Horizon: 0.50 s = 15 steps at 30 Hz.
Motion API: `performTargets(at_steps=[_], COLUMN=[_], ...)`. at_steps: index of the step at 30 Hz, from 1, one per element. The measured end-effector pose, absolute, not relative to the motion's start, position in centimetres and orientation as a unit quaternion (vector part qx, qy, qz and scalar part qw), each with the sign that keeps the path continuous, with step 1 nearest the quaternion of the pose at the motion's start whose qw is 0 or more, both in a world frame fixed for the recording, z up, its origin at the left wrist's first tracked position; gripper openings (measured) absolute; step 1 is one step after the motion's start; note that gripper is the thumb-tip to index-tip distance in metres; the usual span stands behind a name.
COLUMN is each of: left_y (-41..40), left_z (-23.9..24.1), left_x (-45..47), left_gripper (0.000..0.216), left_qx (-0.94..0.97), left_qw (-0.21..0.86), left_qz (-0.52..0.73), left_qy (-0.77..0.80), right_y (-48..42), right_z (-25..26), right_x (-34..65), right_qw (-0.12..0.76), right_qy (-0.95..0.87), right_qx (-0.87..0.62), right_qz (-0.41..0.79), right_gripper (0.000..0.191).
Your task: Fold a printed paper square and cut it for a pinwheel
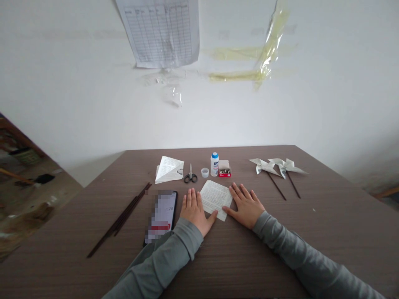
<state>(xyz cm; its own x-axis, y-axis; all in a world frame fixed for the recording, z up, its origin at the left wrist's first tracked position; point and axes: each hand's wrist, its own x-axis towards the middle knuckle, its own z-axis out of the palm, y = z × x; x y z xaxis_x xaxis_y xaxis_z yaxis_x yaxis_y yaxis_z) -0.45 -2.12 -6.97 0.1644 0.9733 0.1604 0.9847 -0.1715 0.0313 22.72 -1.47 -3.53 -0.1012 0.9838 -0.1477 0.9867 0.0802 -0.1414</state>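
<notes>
Here we are at the brown worktop (237, 261), and the action is in the middle: a printed paper square (215, 198) lies flat, set at an angle, framed by two bare hands. On its left, the left hand (198, 212) lies palm down, four fingers held close together and pointing to the far side, thumb swung out to the right by the paper's near-left edge. Over on the right, the right hand (247, 206) is down flat too, fingers slightly spread, their tips around the far-right corner, with the thumb at the near-right edge. No pinch from either one! Both arms come in wearing grey sleeves (285, 245).

Just left of the left hand, a smartphone (163, 209), partly pixelated; farther left, a bundle of dark sticks (128, 211) runs slantwise. Look to the far side: printed papers (168, 169) overlap at left, then black-handled scissors (190, 172), blades pointing away, a small translucent cup (205, 173), an upright white bottle (214, 167) with a blue cap, and right beside it an open red box (225, 174) of small metallic pieces, too tiny to identify. And out on the far right, two paper pinwheels (263, 165) lie side by side, dark stems pointing nearer and to the right!
</notes>
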Motion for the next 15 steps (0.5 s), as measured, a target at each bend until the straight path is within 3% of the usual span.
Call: performTargets(at_steps=[4, 8, 15], left_y=[-1.9, -1.2, -1.2], left_z=[-7.5, -8.0, -6.4], left_x=[-0.1, -0.4, -0.9], left_gripper=[0.097, 0.095, 0.062], left_qx=[-0.749, -0.744, -0.804], left_qw=[0.039, 0.044, 0.028], left_qz=[-0.077, -0.101, -0.117], left_qy=[-0.657, -0.659, -0.582], right_y=[-1.3, -0.8, -0.1], right_z=[-4.1, -5.2, -6.8], right_x=[22.8, 23.2, 23.4], right_qw=[0.007, -0.006, -0.074], right_qy=[0.732, 0.739, 0.752], right_qx=[0.675, 0.67, 0.655], right_qz=[-0.093, -0.076, -0.024], right_gripper=[0.101, 0.094, 0.072])
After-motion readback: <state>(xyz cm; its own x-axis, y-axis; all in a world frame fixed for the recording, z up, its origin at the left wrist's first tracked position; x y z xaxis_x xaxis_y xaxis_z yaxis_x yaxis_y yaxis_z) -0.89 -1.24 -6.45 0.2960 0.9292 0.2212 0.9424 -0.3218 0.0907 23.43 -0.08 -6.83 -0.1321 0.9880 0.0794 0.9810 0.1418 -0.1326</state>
